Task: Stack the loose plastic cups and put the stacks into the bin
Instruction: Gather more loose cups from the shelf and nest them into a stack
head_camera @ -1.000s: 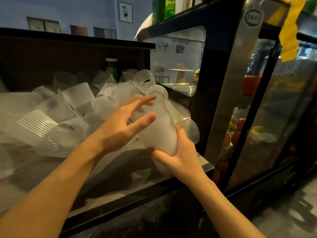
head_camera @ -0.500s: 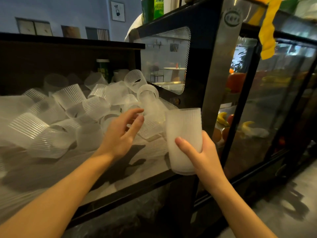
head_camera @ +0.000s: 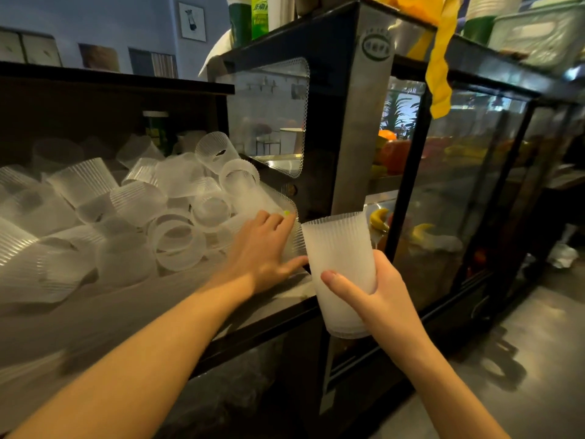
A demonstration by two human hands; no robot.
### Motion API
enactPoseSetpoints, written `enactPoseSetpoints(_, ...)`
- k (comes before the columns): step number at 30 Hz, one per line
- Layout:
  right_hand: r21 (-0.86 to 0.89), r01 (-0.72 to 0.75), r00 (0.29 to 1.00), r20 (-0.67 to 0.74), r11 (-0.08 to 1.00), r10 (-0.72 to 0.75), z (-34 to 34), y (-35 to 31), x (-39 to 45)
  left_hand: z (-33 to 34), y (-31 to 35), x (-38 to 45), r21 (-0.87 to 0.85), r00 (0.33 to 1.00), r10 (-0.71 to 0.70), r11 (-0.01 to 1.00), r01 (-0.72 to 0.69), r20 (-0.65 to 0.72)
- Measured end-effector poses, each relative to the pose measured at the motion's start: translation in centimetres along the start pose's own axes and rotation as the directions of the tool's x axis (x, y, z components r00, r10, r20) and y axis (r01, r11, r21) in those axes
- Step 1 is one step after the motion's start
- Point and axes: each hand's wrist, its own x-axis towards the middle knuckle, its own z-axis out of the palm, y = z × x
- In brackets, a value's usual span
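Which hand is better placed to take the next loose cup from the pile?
Left. The left hand already reaches into the loose cups, while the right hand holds the stack.

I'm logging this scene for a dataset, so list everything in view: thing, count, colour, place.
Loose cups: many, too jumbled to count, frosted clear, heaped on the counter at left.
Cup stack: one, frosted, upright, held right of the heap.
Counter: one, dark, below the heap.
Display fridge: one, black and steel, right of the counter, fruit inside.
Yellow cloth: one, hanging off the fridge top.
Basket: one, pale, on the fridge top.
Left hand: reaching into the heap's right edge.
Right hand: gripping the cup stack.
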Motion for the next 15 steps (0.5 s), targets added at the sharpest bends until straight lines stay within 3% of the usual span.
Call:
enactPoseSetpoints(3,-0.033,0.0,1.0,0.004,0.999,0.0,-0.6,0.5,0.0,0.3,-0.9,-0.3,-0.13,0.995,-0.02,0.991,0.008,-0.096)
enactPoseSetpoints(6,-0.04,0.002,1.0,0.001,0.999,-0.002,-0.6,0.7,0.1,-0.5,-1.8,-0.7,-0.392,0.978,-0.112,0.919,0.036,-0.174)
enactPoseSetpoints(10,-0.045,0.009,0.999,0.033,0.999,-0.008,0.3,0.3,0.4,-2.3,-3.1,-1.1,-0.72,0.915,-0.352,0.685,0.109,-0.196)
enactPoseSetpoints(15,-0.124,0.051,0.994,0.1,0.991,-0.039,1.3,-0.5,0.8,-3.8,-4.3,-1.2,-0.905,0.847,-0.522,0.403,0.137,-0.104)
